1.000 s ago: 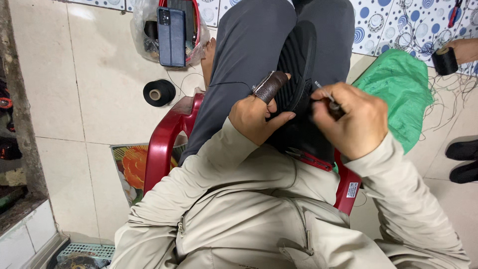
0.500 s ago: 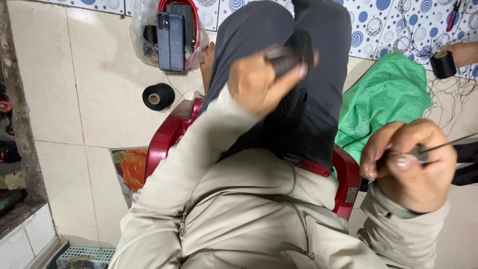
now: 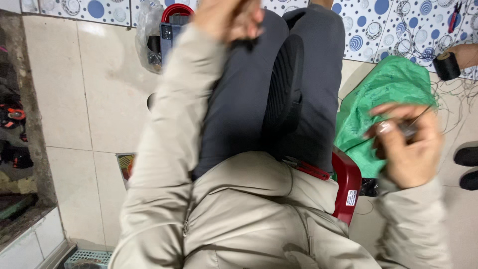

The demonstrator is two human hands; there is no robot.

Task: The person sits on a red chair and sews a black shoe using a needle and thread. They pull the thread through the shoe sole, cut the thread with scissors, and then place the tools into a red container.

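- Black rubber, ribbed along its sole, marks the shoe (image 3: 284, 89) wedged upright between your grey-trousered thighs, heel end toward your lap, toe end toward the top of the frame.
- Your left hand (image 3: 226, 17) is raised near the upper edge of the view, beyond your left knee, fingers clenched around something small and dark; what it is, the blur hides.
- Your right hand (image 3: 406, 144) is drawn out to the right, well apart from the shoe, over the green plastic bag (image 3: 388, 94). Its fingers pinch a thin metal tool (image 3: 411, 127), with a fine thread (image 3: 353, 147) running from it back toward your lap.
- The red plastic chair (image 3: 347, 187) shows its edge just under your right elbow; beyond that edge lies pale tiled floor (image 3: 89, 109).
- To your left, the floor tiles are open from your sleeve out to a dark ledge (image 3: 30, 124) crowded with tools.
- At upper left, a clear plastic bag (image 3: 149, 35) leans beside a dark phone (image 3: 169, 35), near your left forearm.
- At upper right, a spool of black thread (image 3: 446, 66) sits among loose strands on a blue-dotted mat (image 3: 398, 25), near another person's hand (image 3: 465, 54).
- Two dark shoes (image 3: 468, 167) rest at the right edge.
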